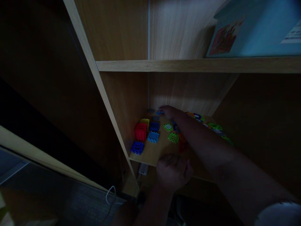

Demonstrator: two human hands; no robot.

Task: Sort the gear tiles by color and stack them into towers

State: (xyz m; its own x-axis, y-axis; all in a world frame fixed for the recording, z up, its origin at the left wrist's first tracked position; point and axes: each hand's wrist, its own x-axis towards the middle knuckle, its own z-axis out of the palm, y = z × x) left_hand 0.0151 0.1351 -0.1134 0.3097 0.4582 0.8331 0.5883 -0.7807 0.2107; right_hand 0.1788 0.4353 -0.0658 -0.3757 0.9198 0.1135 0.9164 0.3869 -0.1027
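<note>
my right hand [169, 112] reaches the back of the shelf [152, 157], fingers [164, 109] narrow at a blue block [160, 112]; i cannot tell if they hold it. my left hand [174, 173] curls by the front edge, its grip hidden. my low right forearm [202, 138] could sweep a green block [173, 137] off; dim light hides what lies beneath.

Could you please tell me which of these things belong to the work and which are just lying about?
Belonging to the work: right hand, at a small blue plastic block; left hand; red block; green toy piece.

Lying about: teal printed box or book; white cable; white plug.
</note>
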